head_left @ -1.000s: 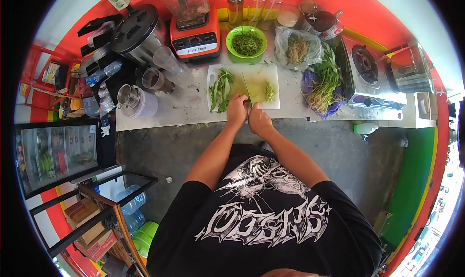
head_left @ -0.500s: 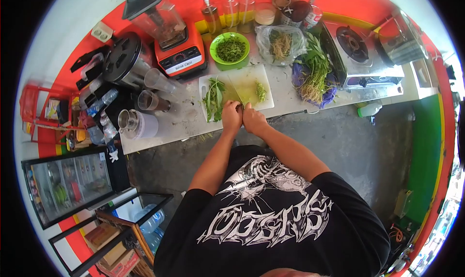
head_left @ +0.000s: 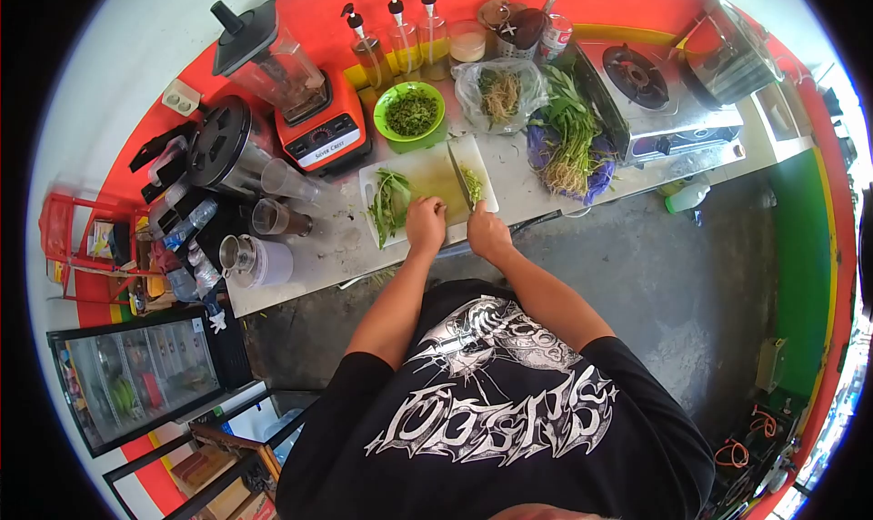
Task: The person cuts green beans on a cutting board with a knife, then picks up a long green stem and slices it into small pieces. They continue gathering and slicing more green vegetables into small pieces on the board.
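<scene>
A white cutting board (head_left: 427, 161) lies near the table's front edge. My right hand (head_left: 489, 232) is closed round the handle of a knife (head_left: 458, 174), whose blade points away from me over the board's right part. Small cut green pieces (head_left: 472, 184) lie beside the blade on the right. My left hand (head_left: 426, 224) is over the front middle of the board with its fingers curled together; what they hold, if anything, is too small to name. Just left of it rests a bunch of green leaves (head_left: 389, 205).
Behind the board stands a green bowl (head_left: 409, 115) of chopped leaves, with a red blender (head_left: 320, 124) to its left. To the right are a plastic bag (head_left: 500, 95) with roots, rooted greens (head_left: 576, 147) and a gas stove (head_left: 668, 111). Glass jugs (head_left: 257, 261) stand at the left.
My hands have moved apart. The knife has shifted right, to beside the cut pieces, and its blade now shows clearly. The whole view has turned slightly.
</scene>
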The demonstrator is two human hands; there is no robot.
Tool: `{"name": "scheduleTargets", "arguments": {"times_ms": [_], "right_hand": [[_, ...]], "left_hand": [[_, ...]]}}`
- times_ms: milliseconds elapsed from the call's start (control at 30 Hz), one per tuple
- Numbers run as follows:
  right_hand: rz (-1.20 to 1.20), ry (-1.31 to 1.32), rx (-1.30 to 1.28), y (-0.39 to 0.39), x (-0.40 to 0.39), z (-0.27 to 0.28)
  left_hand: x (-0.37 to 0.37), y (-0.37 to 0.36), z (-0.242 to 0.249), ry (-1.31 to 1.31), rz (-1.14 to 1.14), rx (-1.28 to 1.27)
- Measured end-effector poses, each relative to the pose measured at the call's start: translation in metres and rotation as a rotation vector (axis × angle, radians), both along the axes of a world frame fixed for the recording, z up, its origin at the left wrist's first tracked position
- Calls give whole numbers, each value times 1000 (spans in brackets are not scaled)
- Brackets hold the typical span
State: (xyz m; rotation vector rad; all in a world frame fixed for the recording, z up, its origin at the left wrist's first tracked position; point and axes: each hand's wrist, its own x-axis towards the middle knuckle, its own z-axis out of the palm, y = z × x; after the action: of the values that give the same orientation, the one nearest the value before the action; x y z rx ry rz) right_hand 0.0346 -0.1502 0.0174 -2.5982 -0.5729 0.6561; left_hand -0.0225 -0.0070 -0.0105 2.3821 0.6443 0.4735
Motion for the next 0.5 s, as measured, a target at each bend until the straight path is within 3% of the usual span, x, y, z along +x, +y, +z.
{"name": "scheduleTargets", "arguments": {"times_ms": [100,467,500], "right_hand": [[1,-6,28,0,0,3],[184,-24,-20,8,0,10],[197,-36,-56,9,1,11]], "left_hand": [[6,-5,-2,-67,-88,39],[-6,-11,-2,-1,59,97],[1,-5,1,150,42,19]]}}
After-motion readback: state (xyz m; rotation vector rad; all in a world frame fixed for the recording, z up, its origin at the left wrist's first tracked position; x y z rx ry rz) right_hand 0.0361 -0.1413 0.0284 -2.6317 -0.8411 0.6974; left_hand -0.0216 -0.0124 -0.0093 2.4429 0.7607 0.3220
